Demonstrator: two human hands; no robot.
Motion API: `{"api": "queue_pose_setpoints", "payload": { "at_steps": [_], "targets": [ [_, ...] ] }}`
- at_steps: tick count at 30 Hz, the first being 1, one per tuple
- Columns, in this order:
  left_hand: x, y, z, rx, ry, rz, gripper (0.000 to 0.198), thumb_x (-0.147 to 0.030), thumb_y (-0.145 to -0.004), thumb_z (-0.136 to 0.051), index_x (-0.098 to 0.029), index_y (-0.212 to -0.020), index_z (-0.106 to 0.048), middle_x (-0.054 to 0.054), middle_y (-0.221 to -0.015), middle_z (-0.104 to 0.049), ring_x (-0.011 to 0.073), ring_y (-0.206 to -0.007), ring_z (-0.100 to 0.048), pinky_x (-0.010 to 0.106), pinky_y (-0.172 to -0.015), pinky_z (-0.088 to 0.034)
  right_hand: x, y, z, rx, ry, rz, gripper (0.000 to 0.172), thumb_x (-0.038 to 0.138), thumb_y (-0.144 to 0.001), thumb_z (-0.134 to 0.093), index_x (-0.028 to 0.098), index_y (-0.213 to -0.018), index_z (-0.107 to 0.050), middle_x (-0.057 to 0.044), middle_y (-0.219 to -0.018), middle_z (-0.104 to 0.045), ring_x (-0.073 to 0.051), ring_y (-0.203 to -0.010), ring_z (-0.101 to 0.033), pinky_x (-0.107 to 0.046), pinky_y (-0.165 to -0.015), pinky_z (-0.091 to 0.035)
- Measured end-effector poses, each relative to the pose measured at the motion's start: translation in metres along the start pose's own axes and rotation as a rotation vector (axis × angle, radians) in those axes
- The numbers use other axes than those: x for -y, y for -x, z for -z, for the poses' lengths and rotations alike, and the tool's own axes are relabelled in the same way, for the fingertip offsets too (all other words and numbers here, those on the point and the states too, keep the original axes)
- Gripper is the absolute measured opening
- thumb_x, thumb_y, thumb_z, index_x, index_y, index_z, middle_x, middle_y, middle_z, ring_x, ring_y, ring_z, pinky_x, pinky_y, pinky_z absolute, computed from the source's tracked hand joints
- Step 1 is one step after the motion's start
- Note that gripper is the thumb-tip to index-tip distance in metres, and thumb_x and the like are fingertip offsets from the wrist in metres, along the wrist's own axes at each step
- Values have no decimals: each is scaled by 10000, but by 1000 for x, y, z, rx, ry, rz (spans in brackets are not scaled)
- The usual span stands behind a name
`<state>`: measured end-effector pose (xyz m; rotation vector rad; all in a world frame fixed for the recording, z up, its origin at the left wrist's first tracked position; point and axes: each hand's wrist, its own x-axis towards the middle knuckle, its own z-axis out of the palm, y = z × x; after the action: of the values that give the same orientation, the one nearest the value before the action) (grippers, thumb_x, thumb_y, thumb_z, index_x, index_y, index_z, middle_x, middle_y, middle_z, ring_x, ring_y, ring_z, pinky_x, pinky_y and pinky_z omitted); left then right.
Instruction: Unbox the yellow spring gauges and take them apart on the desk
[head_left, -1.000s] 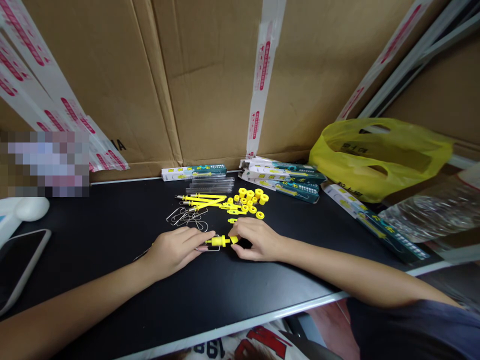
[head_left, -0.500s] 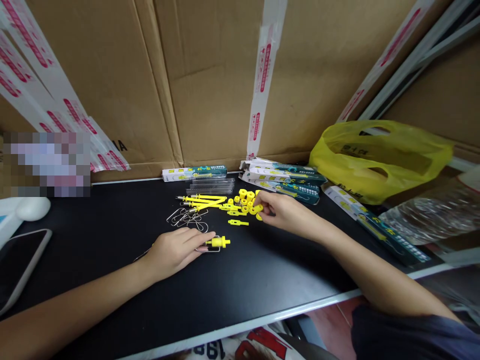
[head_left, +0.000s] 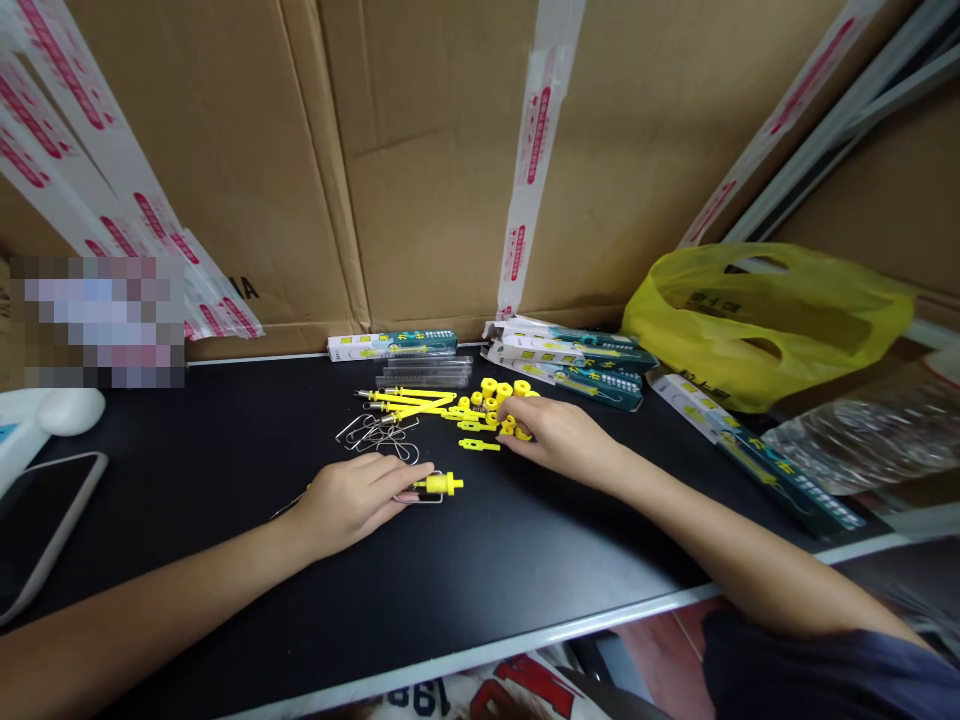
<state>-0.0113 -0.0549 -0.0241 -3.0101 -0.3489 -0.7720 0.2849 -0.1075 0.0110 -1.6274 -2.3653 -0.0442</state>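
My left hand (head_left: 360, 500) is closed around a partly assembled spring scale. At its fingertips, a yellow stepped plug (head_left: 442, 484) and a bent metal wire loop stick out to the right; the rest is hidden by the palm. My right hand (head_left: 555, 430) reaches into a pile of small yellow caps and nuts (head_left: 489, 388), thumb and index finger apart with yellow pieces between them. Left of the pile lie small flat yellow pieces (head_left: 478, 445), several yellow rods (head_left: 412, 405) with metal springs, and a tangle of wire hooks (head_left: 379, 437).
Behind the parts lie clear plastic tubes (head_left: 424, 372) and a printed box (head_left: 390, 345). More boxes (head_left: 570, 355) are stacked to the right, near a yellow plastic bag (head_left: 750, 320) and a clear bottle (head_left: 862, 435). A phone (head_left: 49, 530) lies at the left. Cardboard (head_left: 427, 180) stands behind.
My right hand has moved slightly left and down over the yellow caps, and its thumb and index finger have spread. My left hand keeps its hold on the spring scale.
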Motion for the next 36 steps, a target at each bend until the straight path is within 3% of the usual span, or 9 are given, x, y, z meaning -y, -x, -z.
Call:
{"api": "queue_pose_setpoints", "payload": {
  "at_steps": [4,8,13,19,23,27,31,34,36],
  "targets": [
    [0,0,0,15,11,14,346,-248,-936,-463,-201,-1277,-495,42,-992,-666,134,-869,-625,243,-762,-516,23,4,-10,-92,-249,115,169,335,-896,-519,181,-961,-543,-11,-735,-574,-132,-651,-543,-229,-601,-401],
    [0,0,1,44,5,8,353,-261,-940,-452,-201,-1286,-488,45,-983,-661,138,-851,-616,243,-746,-512,42,7,-27,-48,-343,220,291,400,-888,-527,167,-1061,-541,-25,-780,-574,-140,-702,-552,-242,-646,-426],
    [-1,0,2,37,-12,-30,346,-239,-939,-452,-187,-1279,-486,45,-975,-656,149,-861,-605,244,-735,-500,45,3,-37,-21,-362,248,363,459,-847,-570,153,-1041,-561,-29,-770,-572,-148,-693,-542,-249,-632,-430],
    [-1,-1,2,72,12,2,383,-233,-929,-469,-196,-1310,-437,46,-986,-636,157,-860,-582,260,-756,-490,44,2,-39,-56,-360,327,251,376,-894,-521,148,-982,-575,-41,-771,-593,-147,-692,-534,-253,-639,-420],
    [-3,-2,3,75,-18,15,461,-176,-893,-453,-171,-1349,-386,62,-984,-621,176,-844,-572,290,-750,-500,42,3,-42,-81,-345,312,243,368,-893,-519,160,-1013,-552,-33,-773,-586,-149,-701,-538,-253,-640,-419],
    [-5,-2,2,50,-42,39,530,-96,-838,-413,-158,-1362,-377,92,-1106,-579,191,-987,-561,309,-850,-496,41,4,-44,-121,-334,255,219,318,-884,-521,171,-1047,-522,-29,-774,-575,-150,-706,-538,-251,-645,-421],
    [-5,-1,1,42,-79,20,476,-97,-873,-405,-170,-1343,-416,93,-1116,-565,186,-1020,-572,293,-860,-509,42,3,-43,-133,-367,184,109,279,-858,-540,172,-879,-528,-6,-705,-546,-128,-619,-493,-228,-567,-381],
    [-5,-1,0,-12,-130,46,416,-113,-907,-404,-190,-1314,-449,89,-1090,-568,181,-1000,-587,290,-835,-522,44,3,-40,-103,-476,152,217,294,-873,-535,164,-699,-533,1,-633,-523,-110,-577,-467,-217,-550,-363],
    [-6,-1,0,-48,-161,69,400,-116,-915,-409,-193,-1305,-453,89,-1081,-567,181,-987,-590,289,-817,-528,45,3,-40,-50,-592,137,245,297,-892,-517,150,-710,-590,-8,-643,-549,-102,-578,-483,-212,-561,-376]
  ]
}}
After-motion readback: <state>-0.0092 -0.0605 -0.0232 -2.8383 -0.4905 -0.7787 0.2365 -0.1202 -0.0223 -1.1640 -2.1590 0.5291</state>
